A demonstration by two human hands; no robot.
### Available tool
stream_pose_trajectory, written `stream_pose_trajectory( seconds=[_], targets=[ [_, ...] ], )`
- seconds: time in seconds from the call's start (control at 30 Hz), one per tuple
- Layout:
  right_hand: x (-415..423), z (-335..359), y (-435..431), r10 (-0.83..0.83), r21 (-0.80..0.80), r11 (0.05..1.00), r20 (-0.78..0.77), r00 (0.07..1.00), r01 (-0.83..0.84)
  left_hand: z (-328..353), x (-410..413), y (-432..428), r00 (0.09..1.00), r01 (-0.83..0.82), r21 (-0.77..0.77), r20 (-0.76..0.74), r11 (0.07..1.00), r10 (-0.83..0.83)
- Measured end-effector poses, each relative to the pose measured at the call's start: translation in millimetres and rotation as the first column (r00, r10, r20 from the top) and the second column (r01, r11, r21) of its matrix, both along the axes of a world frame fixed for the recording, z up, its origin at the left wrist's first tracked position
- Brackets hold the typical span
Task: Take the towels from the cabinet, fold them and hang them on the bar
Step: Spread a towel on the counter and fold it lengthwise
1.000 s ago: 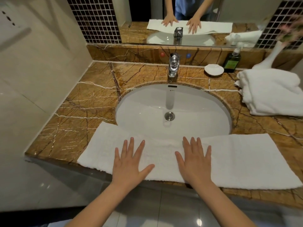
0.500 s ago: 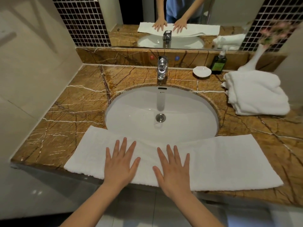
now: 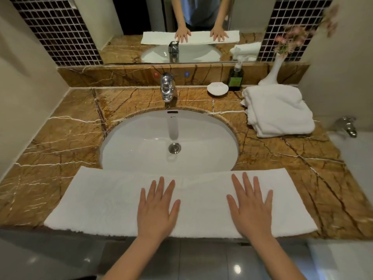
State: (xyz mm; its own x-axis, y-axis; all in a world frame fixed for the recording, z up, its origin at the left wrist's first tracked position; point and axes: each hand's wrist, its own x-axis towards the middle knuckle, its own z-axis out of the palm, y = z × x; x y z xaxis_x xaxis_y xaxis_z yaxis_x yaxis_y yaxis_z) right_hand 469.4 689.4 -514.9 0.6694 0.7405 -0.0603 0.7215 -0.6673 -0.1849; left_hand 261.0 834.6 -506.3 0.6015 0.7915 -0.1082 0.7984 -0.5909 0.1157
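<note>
**Inspector:** Towels, count?
**Clerk:** One flat towel (image 3: 101, 203) along the front edge of the counter (image 3: 70, 138). One folded pile (image 3: 278, 112) at the back right corner; the number of towels within cannot be determined.
**Inspector:** Hands?
**Clerk:** Two: one left hand (image 3: 156, 207), one right hand (image 3: 252, 207).
**Inspector:** Fixtures?
**Clerk:** One sink (image 3: 131, 142), one drain (image 3: 174, 148), one faucet (image 3: 167, 87) at the back edge, one tap (image 3: 347, 126) past the right edge. Two dots: one red marker (image 3: 155, 74), one blue marker (image 3: 187, 74).
**Inspector:** Loose articles?
**Clerk:** Three, along the back edge: one soap dish (image 3: 217, 88), one pump bottle (image 3: 236, 77), one vase (image 3: 272, 71).
</note>
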Motion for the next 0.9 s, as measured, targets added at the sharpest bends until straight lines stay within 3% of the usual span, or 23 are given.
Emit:
stream_pose_trajectory(
  seconds=[0.2, 0.47, 0.9],
  targets=[
    [7, 1, -3, 0.049, 0.006, 0.999, 0.004, 0.999, -0.049, 5, 14, -8, 1.0, 0.018, 0.027, -0.023, 0.999, -0.017],
    [51, -2, -38, -0.012, 0.046, 0.999, 0.031, 0.999, 0.011, 10, 123, -80, 0.906, 0.417, -0.006, 0.077, 0.909, -0.416],
    [55, 0, -40, -0.018, 0.028, 0.999, 0.055, 0.998, 0.017, 5, 129, -83, 0.921, 0.388, -0.042, 0.065, 0.921, -0.385]
  ],
)
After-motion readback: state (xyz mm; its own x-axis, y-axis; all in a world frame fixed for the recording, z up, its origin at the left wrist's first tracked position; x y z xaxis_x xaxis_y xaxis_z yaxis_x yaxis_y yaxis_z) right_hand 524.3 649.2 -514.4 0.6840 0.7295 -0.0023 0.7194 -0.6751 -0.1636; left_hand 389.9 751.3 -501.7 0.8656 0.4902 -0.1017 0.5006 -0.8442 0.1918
